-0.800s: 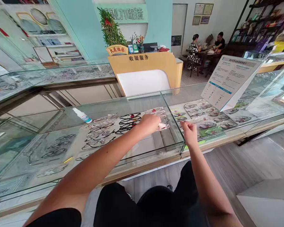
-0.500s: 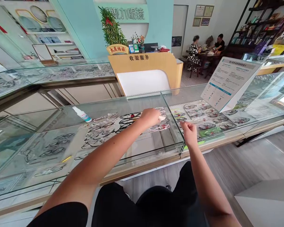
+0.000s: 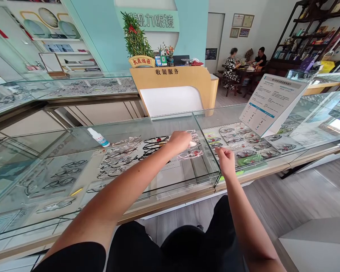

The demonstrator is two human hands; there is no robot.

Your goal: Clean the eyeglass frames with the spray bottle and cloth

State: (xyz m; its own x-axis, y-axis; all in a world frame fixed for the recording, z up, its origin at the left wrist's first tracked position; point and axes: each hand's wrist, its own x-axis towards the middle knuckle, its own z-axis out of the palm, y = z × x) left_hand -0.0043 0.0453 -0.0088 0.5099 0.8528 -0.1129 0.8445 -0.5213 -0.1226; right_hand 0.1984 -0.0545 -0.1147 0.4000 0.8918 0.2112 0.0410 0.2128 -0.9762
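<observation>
My left hand [image 3: 180, 140] is stretched out over the top of the glass display case [image 3: 147, 177], fingers closed on a small white cloth [image 3: 192, 144] pressed to the glass. Under the glass below it lie rows of eyeglass frames, black ones [image 3: 154, 145] and a pink clear pair [image 3: 191, 154]. My right hand [image 3: 226, 160] rests as a closed fist on the neighbouring case's near edge, just right of the seam between the two cases. What it holds, if anything, is hidden.
A white spray bottle [image 3: 98, 137] lies on the glass at the left. A slanted printed sign [image 3: 269, 104] stands on the right case. Behind are a wooden cashier desk [image 3: 172, 81] with a plant, and two people seated at a table [image 3: 243, 64].
My left hand slid the white cloth a little farther away across the glass. My right fist stayed in place.
</observation>
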